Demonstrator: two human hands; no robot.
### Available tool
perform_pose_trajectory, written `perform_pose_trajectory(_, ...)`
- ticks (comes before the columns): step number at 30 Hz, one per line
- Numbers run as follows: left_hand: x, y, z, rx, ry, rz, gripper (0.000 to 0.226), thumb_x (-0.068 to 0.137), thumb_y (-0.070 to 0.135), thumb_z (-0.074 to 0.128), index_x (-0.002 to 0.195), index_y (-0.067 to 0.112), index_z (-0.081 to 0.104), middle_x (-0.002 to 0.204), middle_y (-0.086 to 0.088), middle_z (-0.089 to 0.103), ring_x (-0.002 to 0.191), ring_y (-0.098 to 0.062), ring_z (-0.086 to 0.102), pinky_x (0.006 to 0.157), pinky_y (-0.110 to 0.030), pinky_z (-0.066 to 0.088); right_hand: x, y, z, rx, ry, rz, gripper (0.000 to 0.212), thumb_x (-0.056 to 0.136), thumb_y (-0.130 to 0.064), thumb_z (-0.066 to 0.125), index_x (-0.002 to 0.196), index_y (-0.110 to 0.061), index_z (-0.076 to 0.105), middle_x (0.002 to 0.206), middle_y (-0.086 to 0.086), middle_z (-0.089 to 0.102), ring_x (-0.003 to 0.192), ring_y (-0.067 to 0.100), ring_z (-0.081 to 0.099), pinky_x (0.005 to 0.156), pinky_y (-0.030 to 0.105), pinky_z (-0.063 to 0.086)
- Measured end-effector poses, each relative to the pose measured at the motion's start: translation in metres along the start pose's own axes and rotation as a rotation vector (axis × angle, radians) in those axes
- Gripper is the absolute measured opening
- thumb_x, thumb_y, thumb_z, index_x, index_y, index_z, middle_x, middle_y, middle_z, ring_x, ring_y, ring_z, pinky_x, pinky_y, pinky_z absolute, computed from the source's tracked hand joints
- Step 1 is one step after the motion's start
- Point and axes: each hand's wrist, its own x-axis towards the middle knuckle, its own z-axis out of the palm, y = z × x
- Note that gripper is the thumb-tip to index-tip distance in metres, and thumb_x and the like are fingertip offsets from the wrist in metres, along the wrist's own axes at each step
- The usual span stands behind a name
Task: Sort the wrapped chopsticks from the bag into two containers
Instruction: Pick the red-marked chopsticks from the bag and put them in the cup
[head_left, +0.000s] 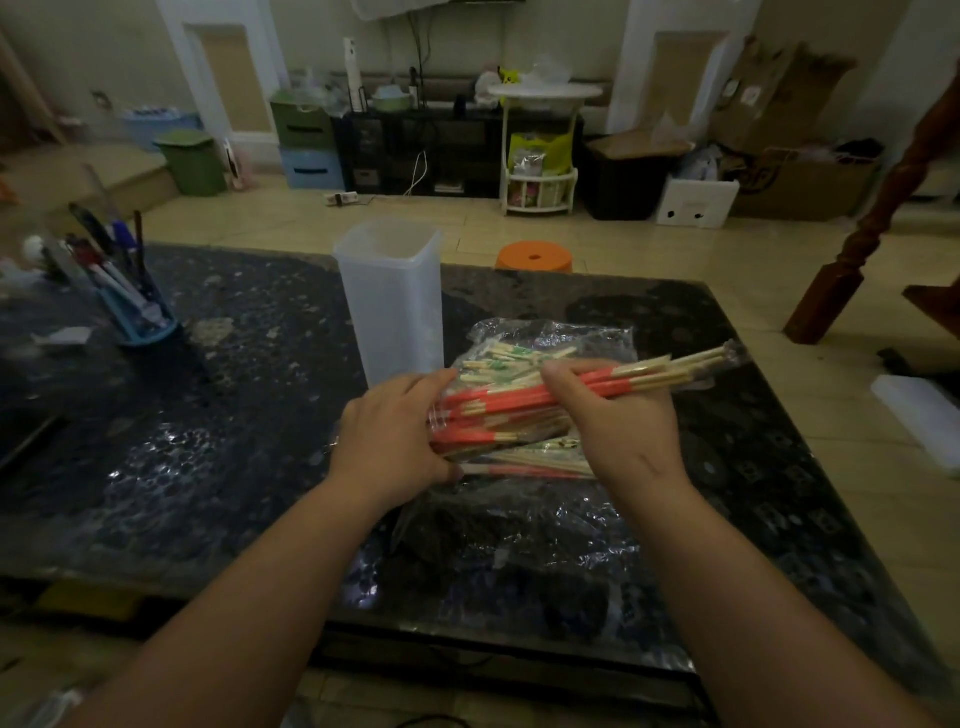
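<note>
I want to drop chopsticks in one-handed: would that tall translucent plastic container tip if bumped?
Probably: the tall translucent plastic container stands narrow and looks empty, so likely light and tippy. On the glossy dark tabletop it may also slide.

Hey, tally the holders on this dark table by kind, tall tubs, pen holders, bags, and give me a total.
Tall translucent container: 1
Blue pen holder: 1
Plastic bag: 1
Total: 3
Wrapped chopsticks overlap too much to count.
</note>
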Motion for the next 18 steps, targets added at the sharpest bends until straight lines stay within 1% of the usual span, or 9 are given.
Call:
perform_pose_trajectory(3, -0.001, 0.001, 0.002, 0.011, -0.012, 0.031, 0.107, 0.065, 0.053, 0.085, 0.153, 0.037, 0.026, 0.148, 0.007, 0.042, 0.134, -0.019, 0.038, 0.112, -0.044, 0.029, 0.0, 0.004, 0.003, -0.03, 0.053, -0.052, 0.017, 0.074, -0.021, 0.085, 0.078, -0.03, 0.071, 0.076, -0.013, 0.073, 0.075, 0.005, 0.07, 0.077, 0.03, 0.056)
perform_pose_trajectory(6, -0.001, 0.003, 0.002, -0.017, -0.014, 0.04, 0.107, 0.065, 0.051, 0.086, 0.154, 0.038, 0.026, 0.146, 0.008, 0.043, 0.133, -0.018, 0.039, 0.112, -0.045, 0.03, -0.001, 0.006, 0.004, -0.035, 0.021, -0.033, 0.046, 0.071, -0.02, 0.087, 0.108, -0.016, 0.06, 0.082, -0.024, 0.071, 0.079, 0.0, 0.069, 0.084, 0.034, 0.058)
perform_pose_trajectory(7, -0.001, 0.004, 0.002, -0.02, -0.012, 0.044, 0.107, 0.065, 0.05, 0.086, 0.154, 0.038, 0.026, 0.146, 0.008, 0.044, 0.133, -0.018, 0.039, 0.112, -0.045, 0.03, -0.001, 0.008, 0.004, -0.041, -0.003, -0.024, 0.052, 0.071, -0.02, 0.087, 0.114, -0.015, 0.058, 0.082, -0.029, 0.069, 0.079, -0.005, 0.067, 0.085, 0.03, 0.057)
perform_pose_trajectory(9, -0.001, 0.004, 0.001, -0.02, -0.009, 0.048, 0.108, 0.065, 0.05, 0.086, 0.154, 0.039, 0.025, 0.146, 0.009, 0.043, 0.133, -0.018, 0.038, 0.111, -0.044, 0.029, -0.003, 0.011, 0.005, 0.0, -0.053, -0.021, 0.055, 0.074, -0.014, 0.085, 0.121, -0.009, 0.057, 0.08, -0.032, 0.068, 0.077, -0.017, 0.062, 0.075, 0.01, 0.052)
perform_pose_trajectory(11, -0.001, 0.003, 0.001, -0.026, -0.008, 0.051, 0.108, 0.065, 0.051, 0.086, 0.153, 0.039, 0.025, 0.147, 0.009, 0.043, 0.133, -0.018, 0.038, 0.111, -0.043, 0.029, -0.003, 0.012, 0.005, 0.078, -0.1, -0.038, 0.039, 0.079, -0.01, 0.078, 0.114, -0.004, 0.062, 0.093, -0.016, 0.069, 0.078, -0.015, 0.062, 0.066, 0.005, 0.047)
perform_pose_trajectory(12, -0.001, 0.003, 0.001, -0.03, -0.008, 0.053, 0.108, 0.065, 0.051, 0.086, 0.153, 0.039, 0.026, 0.146, 0.008, 0.044, 0.133, -0.018, 0.039, 0.111, -0.044, 0.029, -0.003, 0.011, 0.004, 0.116, -0.094, -0.046, 0.026, 0.084, -0.011, 0.074, 0.107, -0.008, 0.063, 0.096, -0.008, 0.068, 0.077, -0.008, 0.065, 0.064, 0.009, 0.048)
perform_pose_trajectory(14, 0.0, 0.002, 0.0, -0.034, -0.014, 0.05, 0.108, 0.065, 0.05, 0.086, 0.153, 0.039, 0.026, 0.146, 0.009, 0.044, 0.133, -0.018, 0.039, 0.111, -0.044, 0.029, 0.0, 0.01, 0.001, 0.191, -0.029, -0.038, 0.004, 0.092, -0.017, 0.063, 0.092, -0.02, 0.061, 0.086, -0.003, 0.066, 0.074, 0.009, 0.065, 0.063, 0.023, 0.05)
perform_pose_trajectory(16, 0.0, 0.002, 0.0, -0.037, -0.02, 0.046, 0.108, 0.065, 0.051, 0.086, 0.153, 0.039, 0.025, 0.145, 0.009, 0.044, 0.132, -0.018, 0.039, 0.112, -0.045, 0.029, 0.004, 0.013, 0.0, 0.176, 0.066, -0.04, 0.016, 0.091, -0.02, 0.055, 0.078, -0.027, 0.06, 0.08, 0.002, 0.062, 0.075, 0.022, 0.06, 0.066, 0.036, 0.047)
perform_pose_trajectory(18, 0.0, 0.002, 0.001, -0.031, -0.027, 0.045, 0.108, 0.065, 0.051, 0.086, 0.153, 0.04, 0.024, 0.145, 0.009, 0.044, 0.132, -0.017, 0.04, 0.112, -0.045, 0.029, 0.005, 0.014, 0.001, 0.09, 0.099, -0.064, 0.024, 0.091, -0.012, 0.061, 0.072, -0.027, 0.067, 0.082, 0.003, 0.067, 0.077, 0.024, 0.063, 0.067, 0.034, 0.05)
